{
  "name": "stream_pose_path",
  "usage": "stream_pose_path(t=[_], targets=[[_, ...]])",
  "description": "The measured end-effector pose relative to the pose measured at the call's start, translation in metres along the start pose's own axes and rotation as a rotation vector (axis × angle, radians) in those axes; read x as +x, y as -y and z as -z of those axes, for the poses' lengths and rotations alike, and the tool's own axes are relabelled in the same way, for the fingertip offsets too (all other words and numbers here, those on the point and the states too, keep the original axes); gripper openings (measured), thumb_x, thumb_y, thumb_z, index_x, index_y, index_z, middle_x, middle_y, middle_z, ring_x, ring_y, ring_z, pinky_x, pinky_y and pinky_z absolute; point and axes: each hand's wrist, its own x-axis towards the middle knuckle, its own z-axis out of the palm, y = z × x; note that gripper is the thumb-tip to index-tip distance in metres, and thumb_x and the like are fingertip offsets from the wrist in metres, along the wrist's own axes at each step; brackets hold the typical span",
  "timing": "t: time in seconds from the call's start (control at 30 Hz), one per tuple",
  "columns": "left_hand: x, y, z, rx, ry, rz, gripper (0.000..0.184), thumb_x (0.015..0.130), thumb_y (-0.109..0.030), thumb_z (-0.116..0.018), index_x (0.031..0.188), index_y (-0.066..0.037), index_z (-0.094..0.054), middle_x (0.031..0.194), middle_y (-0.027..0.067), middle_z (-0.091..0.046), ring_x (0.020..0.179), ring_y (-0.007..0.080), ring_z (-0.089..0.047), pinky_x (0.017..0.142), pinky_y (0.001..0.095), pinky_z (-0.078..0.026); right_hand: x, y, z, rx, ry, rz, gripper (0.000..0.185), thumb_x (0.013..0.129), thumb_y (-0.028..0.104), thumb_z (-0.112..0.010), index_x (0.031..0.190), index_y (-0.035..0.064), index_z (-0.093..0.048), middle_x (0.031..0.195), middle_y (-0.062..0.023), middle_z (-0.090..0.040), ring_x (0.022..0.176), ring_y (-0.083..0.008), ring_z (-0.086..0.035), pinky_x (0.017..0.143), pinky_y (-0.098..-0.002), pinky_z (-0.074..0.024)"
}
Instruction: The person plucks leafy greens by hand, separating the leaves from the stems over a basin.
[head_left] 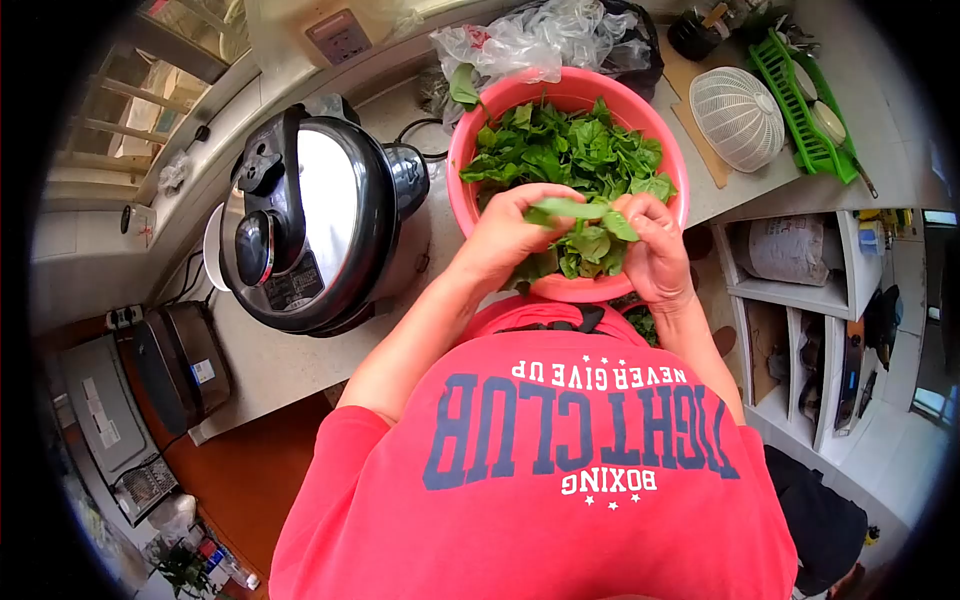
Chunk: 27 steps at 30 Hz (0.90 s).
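Note:
Both of my hands are over the near part of a pink plastic basin (672, 150) full of leafy greens (570, 145). My left hand (515, 235) is closed, with a green leaf (570, 209) pinched between thumb and fingers. Opposite it, my right hand (655, 250) pinches the other end of the same leafy sprig, so the greens stretch between the two hands. Motion blurs the leaf slightly. More leaves lie below my fingers, and one leaf (463, 86) sticks out over the basin's far left rim.
An electric pressure cooker (340, 220) stands on the counter to the left. Clear plastic bags (545, 40) lie behind the basin. At the right are a white mesh basket (738, 118) and a green dish rack (800, 105); white shelves (795, 290) stand below.

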Motion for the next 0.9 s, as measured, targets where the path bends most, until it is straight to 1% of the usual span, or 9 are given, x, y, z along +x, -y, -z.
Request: stream_pose_path(t=[0.1,0.23,0.33,0.43,0.57,0.63,0.73,0.8,0.9], targets=[[0.008,0.006,-0.001,-0.032,0.039,-0.097,0.024,0.085,-0.017,-0.068,0.106,-0.007,-0.061,0.095,-0.0013,-0.06,0.08,0.0063,-0.056,0.066,0.0207,-0.046,0.006,-0.007,-0.003,-0.066,-0.073,-0.003,0.008,0.089,0.01,-0.058,0.086,0.0025,-0.056,0.092,-0.0049,-0.059,0.093,-0.0144,-0.055,0.088,-0.0309,-0.042],[0.005,0.011,-0.003,-0.1,-0.062,0.021,0.015,0.088,-0.014,-0.064,0.101,-0.006,-0.06,0.09,-0.0017,-0.059,0.081,0.0071,-0.055,0.067,0.022,-0.046,0.0,0.005,-0.014,-0.316,-0.145,-0.024,0.008,0.092,0.01,-0.056,0.091,0.002,-0.057,0.09,-0.0022,-0.057,0.086,-0.01,-0.052,0.081,-0.0261,-0.0418],[0.003,0.006,-0.003,0.127,-0.101,-0.08,0.012,0.088,-0.011,-0.062,0.098,-0.004,-0.061,0.088,-0.001,-0.059,0.081,0.0073,-0.055,0.068,0.023,-0.045,0.007,0.015,-0.023,-0.664,-0.18,0.013,0.014,0.09,0.014,-0.058,0.094,0.0006,-0.057,0.086,-0.0001,-0.056,0.081,-0.0087,-0.051,0.077,-0.0243,-0.042],[0.008,0.01,-0.003,0.218,-0.07,-0.164,0.012,0.085,-0.007,-0.062,0.094,0.001,-0.061,0.081,0.0008,-0.061,0.075,0.0085,-0.056,0.068,0.0245,-0.045,0.015,0.02,-0.024,-0.908,-0.11,-0.006,0.015,0.087,0.015,-0.06,0.093,0.001,-0.057,0.082,0.0,-0.055,0.077,-0.009,-0.051,0.072,-0.025,-0.0428],[0.011,0.015,0.0,0.352,-0.034,-0.161,0.013,0.084,-0.011,-0.061,0.09,0.001,-0.062,0.08,0.0008,-0.063,0.075,0.0065,-0.055,0.068,0.0265,-0.045,0.02,0.02,-0.029,-1.289,0.001,-0.031,0.017,0.078,0.013,-0.063,0.084,-0.0023,-0.058,0.074,-0.0094,-0.056,0.069,-0.0177,-0.055,0.064,-0.03,-0.0435],[0.008,0.007,0.0,0.414,-0.03,-0.125,0.014,0.084,-0.012,-0.061,0.089,0.001,-0.063,0.078,0.0003,-0.063,0.075,0.0057,-0.054,0.069,0.0267,-0.045,0.02,0.02,-0.029,-1.294,-0.009,-0.014,0.018,0.075,0.012,-0.062,0.083,-0.0035,-0.058,0.074,-0.0137,-0.056,0.067,-0.0214,-0.055,0.062,-0.0317,-0.0432],[0.007,0.011,0.004,0.414,0.006,-0.184,0.013,0.084,-0.012,-0.061,0.089,-0.001,-0.063,0.074,-0.0012,-0.061,0.074,0.0053,-0.053,0.068,0.0253,-0.044,0.021,0.016,-0.023,-1.283,0.053,-0.087,0.014,0.079,0.012,-0.061,0.082,-0.0019,-0.06,0.076,-0.0092,-0.059,0.067,-0.0172,-0.055,0.062,-0.0306,-0.0434],[0.004,0.005,0.005,0.291,0.027,-0.008,0.008,0.088,-0.011,-0.06,0.091,-0.004,-0.063,0.084,-0.0025,-0.061,0.076,0.0054,-0.053,0.068,0.0224,-0.042,0.021,0.012,-0.018,-0.595,-0.046,-0.368,0.009,0.083,0.011,-0.06,0.08,0.0021,-0.06,0.077,-0.002,-0.057,0.072,-0.011,-0.051,0.069,-0.025,-0.0409],[0.011,0.015,0.012,0.119,0.096,-0.075,0.009,0.089,-0.014,-0.061,0.092,-0.005,-0.063,0.085,-0.0017,-0.061,0.077,0.007,-0.054,0.069,0.0219,-0.042,0.019,0.003,-0.014,-0.191,-0.058,-0.346,0.007,0.086,0.012,-0.061,0.083,0.0053,-0.061,0.083,0.0003,-0.058,0.076,-0.0091,-0.052,0.072,-0.0236,-0.0409]])
